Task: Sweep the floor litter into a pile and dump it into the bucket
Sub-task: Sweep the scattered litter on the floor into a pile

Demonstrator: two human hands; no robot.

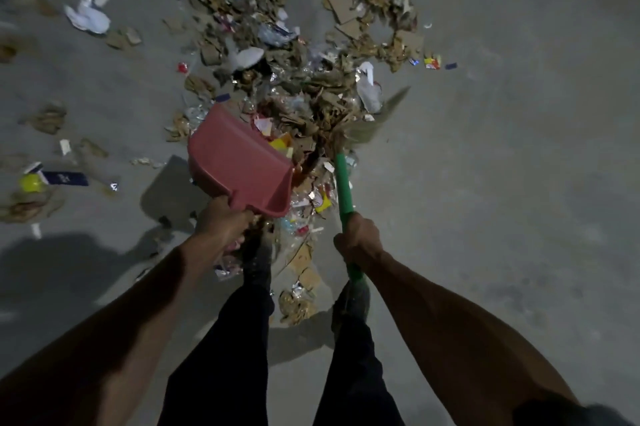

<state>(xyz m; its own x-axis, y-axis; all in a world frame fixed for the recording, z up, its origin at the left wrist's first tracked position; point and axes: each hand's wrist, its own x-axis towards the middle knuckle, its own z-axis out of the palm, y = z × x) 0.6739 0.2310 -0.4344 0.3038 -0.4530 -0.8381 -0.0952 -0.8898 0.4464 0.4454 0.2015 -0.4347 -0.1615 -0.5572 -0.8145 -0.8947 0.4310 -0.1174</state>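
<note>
Left hand (225, 221) grips pink dustpan (239, 162); right hand (356, 238) grips green broom (343, 186); litter (311, 93) ahead.

The pink dustpan (239, 166) and green broom handle (343, 188) look like smooth plastic, the litter (311, 93) is torn brown cardboard, white paper and shiny foil scraps, on matt grey concrete floor (502, 148).

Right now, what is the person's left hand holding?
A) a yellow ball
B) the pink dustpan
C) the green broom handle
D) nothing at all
B: the left hand grips the handle of the pink dustpan, which is tilted toward the litter pile, while the right hand holds the green broom handle.
</note>
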